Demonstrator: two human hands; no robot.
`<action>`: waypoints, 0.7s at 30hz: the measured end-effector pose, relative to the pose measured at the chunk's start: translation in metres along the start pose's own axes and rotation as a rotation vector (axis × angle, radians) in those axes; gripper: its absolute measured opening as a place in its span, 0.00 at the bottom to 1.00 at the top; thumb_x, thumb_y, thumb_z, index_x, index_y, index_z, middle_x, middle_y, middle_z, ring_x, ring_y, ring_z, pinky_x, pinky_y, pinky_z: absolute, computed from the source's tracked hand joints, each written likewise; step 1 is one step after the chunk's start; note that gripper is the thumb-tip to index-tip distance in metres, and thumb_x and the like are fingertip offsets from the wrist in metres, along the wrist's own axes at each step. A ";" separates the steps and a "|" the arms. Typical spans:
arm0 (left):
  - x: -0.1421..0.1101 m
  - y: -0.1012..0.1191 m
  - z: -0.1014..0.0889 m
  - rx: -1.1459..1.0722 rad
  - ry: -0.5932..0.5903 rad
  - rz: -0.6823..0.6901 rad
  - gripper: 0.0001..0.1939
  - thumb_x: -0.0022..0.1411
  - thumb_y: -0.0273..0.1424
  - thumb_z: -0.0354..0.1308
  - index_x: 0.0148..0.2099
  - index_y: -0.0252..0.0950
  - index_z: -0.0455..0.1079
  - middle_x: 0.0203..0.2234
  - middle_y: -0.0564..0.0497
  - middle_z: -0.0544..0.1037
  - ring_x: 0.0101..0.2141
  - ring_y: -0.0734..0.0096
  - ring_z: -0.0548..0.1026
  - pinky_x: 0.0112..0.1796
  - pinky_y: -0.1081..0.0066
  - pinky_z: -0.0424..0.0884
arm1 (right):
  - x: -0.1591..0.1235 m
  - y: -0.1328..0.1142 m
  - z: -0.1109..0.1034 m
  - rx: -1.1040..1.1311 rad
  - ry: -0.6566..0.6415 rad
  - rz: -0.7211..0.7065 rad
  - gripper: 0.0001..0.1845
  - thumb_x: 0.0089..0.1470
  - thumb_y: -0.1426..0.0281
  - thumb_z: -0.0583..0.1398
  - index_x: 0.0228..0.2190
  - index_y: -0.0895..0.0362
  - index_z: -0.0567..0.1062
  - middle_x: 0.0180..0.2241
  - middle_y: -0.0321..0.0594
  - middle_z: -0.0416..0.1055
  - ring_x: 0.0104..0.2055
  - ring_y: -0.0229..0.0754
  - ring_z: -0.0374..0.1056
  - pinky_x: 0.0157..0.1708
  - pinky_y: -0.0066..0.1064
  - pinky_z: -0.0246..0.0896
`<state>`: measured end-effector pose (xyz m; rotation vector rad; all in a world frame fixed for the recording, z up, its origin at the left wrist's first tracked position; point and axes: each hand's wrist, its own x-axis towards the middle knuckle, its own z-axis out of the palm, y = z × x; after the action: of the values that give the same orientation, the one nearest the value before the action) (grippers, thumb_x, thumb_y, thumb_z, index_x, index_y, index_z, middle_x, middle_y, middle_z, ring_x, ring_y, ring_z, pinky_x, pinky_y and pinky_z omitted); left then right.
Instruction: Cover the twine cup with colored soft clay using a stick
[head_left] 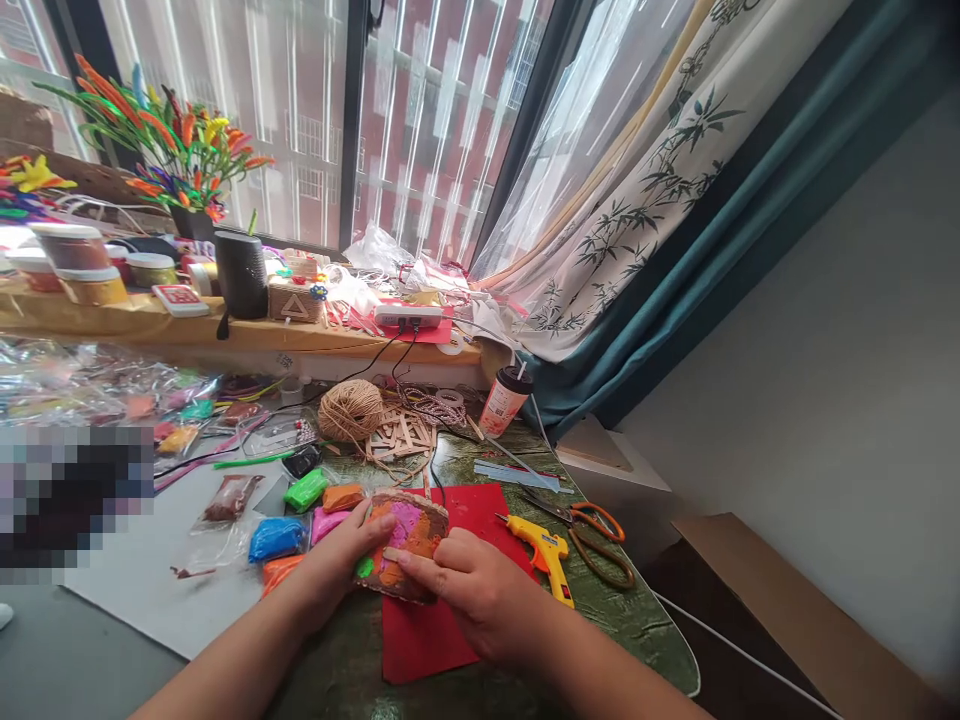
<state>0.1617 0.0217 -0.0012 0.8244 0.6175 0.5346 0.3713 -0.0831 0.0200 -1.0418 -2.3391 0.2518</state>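
Note:
My left hand grips the left side of a small brown clay-covered piece with a beaded or twisted-looking rim, its thumb lying on the front. Pink, orange and green patches of clay cover its surface. Against the lower middle of that face rests the index fingertip of my right hand. The other right fingers are curled in, and a pale tip shows at the index finger; whether it is a nail or a small stick I cannot tell. Beneath the hands lies a red sheet. Packs of blue clay and green clay sit left of the hands.
A yellow glue gun and orange-handled scissors lie to the right. Behind are a twine ball, wooden sticks and a lidded paper cup. A windowsill shelf holds jars, a speaker and a power strip.

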 end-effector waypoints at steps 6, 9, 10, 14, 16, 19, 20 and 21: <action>0.005 -0.004 -0.004 0.057 0.016 0.005 0.36 0.59 0.50 0.73 0.63 0.38 0.71 0.54 0.39 0.84 0.54 0.44 0.83 0.49 0.57 0.79 | 0.007 -0.013 -0.018 -0.073 -0.031 0.022 0.28 0.69 0.76 0.56 0.67 0.53 0.69 0.40 0.45 0.77 0.40 0.47 0.70 0.43 0.37 0.70; 0.012 -0.009 -0.010 0.078 0.008 0.035 0.37 0.56 0.50 0.75 0.61 0.38 0.72 0.52 0.40 0.85 0.54 0.43 0.82 0.51 0.56 0.78 | 0.011 -0.018 -0.023 -0.138 -0.069 0.037 0.22 0.70 0.74 0.56 0.62 0.54 0.75 0.39 0.44 0.78 0.38 0.47 0.70 0.41 0.35 0.69; 0.015 -0.012 -0.013 0.089 0.003 0.047 0.39 0.54 0.50 0.77 0.61 0.38 0.72 0.51 0.40 0.86 0.54 0.43 0.82 0.52 0.55 0.77 | 0.012 -0.018 -0.024 -0.133 -0.072 0.030 0.20 0.72 0.74 0.55 0.60 0.54 0.76 0.38 0.44 0.78 0.38 0.46 0.70 0.40 0.35 0.68; 0.024 -0.017 -0.019 0.144 -0.001 0.078 0.42 0.46 0.50 0.81 0.58 0.37 0.73 0.48 0.40 0.86 0.53 0.40 0.82 0.52 0.54 0.76 | 0.014 -0.020 -0.025 -0.107 -0.125 0.055 0.18 0.73 0.74 0.53 0.56 0.54 0.77 0.37 0.42 0.78 0.36 0.44 0.71 0.36 0.32 0.65; 0.024 -0.015 -0.017 0.162 0.005 0.077 0.42 0.45 0.51 0.81 0.57 0.37 0.73 0.50 0.39 0.86 0.54 0.39 0.82 0.54 0.52 0.75 | 0.013 -0.021 -0.023 -0.117 -0.175 0.082 0.18 0.72 0.74 0.54 0.56 0.54 0.77 0.36 0.41 0.77 0.35 0.44 0.70 0.33 0.32 0.62; 0.015 -0.009 -0.010 0.161 -0.001 0.069 0.44 0.46 0.51 0.80 0.60 0.37 0.72 0.55 0.38 0.84 0.58 0.38 0.80 0.56 0.51 0.74 | 0.011 -0.020 -0.019 -0.142 -0.212 0.054 0.19 0.69 0.76 0.55 0.57 0.53 0.76 0.34 0.40 0.75 0.32 0.44 0.68 0.30 0.32 0.59; 0.012 -0.006 -0.007 0.156 -0.007 0.067 0.43 0.48 0.50 0.80 0.60 0.37 0.72 0.56 0.37 0.84 0.58 0.38 0.80 0.57 0.51 0.74 | 0.009 -0.019 -0.017 -0.153 -0.210 0.035 0.20 0.69 0.76 0.55 0.57 0.53 0.76 0.34 0.40 0.75 0.32 0.44 0.67 0.30 0.32 0.59; 0.008 -0.004 -0.004 0.151 -0.013 0.066 0.42 0.48 0.49 0.80 0.61 0.37 0.72 0.55 0.37 0.84 0.58 0.38 0.80 0.56 0.52 0.74 | 0.008 -0.018 -0.016 -0.166 -0.205 0.017 0.20 0.68 0.76 0.55 0.57 0.53 0.76 0.34 0.40 0.75 0.32 0.45 0.67 0.30 0.32 0.59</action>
<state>0.1654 0.0270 -0.0092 0.9922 0.6257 0.5467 0.3646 -0.0899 0.0430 -1.1630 -2.5717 0.1802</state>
